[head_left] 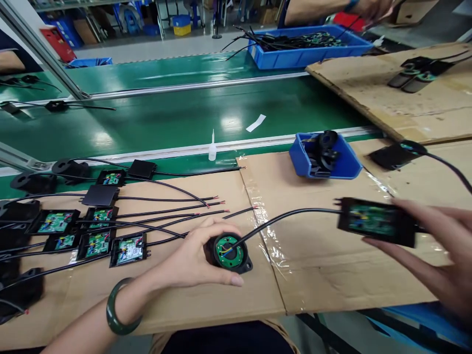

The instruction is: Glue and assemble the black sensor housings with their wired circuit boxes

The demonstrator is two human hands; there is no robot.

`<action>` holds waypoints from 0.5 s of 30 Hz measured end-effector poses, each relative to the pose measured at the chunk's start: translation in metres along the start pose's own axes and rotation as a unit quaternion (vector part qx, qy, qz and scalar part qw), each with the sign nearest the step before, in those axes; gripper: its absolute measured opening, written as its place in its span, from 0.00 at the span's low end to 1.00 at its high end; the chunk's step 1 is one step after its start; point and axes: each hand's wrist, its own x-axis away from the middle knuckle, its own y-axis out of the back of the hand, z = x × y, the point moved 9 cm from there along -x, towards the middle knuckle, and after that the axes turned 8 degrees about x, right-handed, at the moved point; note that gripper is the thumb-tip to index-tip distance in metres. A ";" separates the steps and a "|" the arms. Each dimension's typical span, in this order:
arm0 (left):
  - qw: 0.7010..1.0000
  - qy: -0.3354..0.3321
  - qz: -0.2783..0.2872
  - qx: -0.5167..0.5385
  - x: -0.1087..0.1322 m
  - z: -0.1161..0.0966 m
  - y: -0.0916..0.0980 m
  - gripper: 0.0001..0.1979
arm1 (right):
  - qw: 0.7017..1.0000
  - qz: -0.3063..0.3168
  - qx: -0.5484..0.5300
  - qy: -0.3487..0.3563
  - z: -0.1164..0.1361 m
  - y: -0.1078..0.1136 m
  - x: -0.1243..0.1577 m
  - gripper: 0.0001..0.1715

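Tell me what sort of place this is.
Probably an electronics assembly workshop: open black boxes with circuit boards lie grouped on the cardboard, a blue tray of black cables stands at the far side, and the right hand holds another such box.

One head-worn view faces forward and down from close above the cardboard (332, 282).

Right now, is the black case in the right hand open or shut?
Open: the black case in the right hand shows its green circuit board, with no cover over it.
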 end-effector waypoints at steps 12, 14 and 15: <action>0.992 -0.015 -0.115 0.046 0.008 0.007 0.025 0.30 | 0.746 0.313 -0.563 0.168 0.209 -0.017 -0.083 0.17; 0.980 0.015 -0.109 0.163 0.008 0.015 0.023 0.29 | 0.713 0.312 -0.612 0.140 0.209 -0.021 -0.086 0.17; 0.969 0.038 -0.096 0.224 0.009 0.019 0.019 0.28 | 0.698 0.314 -0.630 0.134 0.208 -0.024 -0.084 0.17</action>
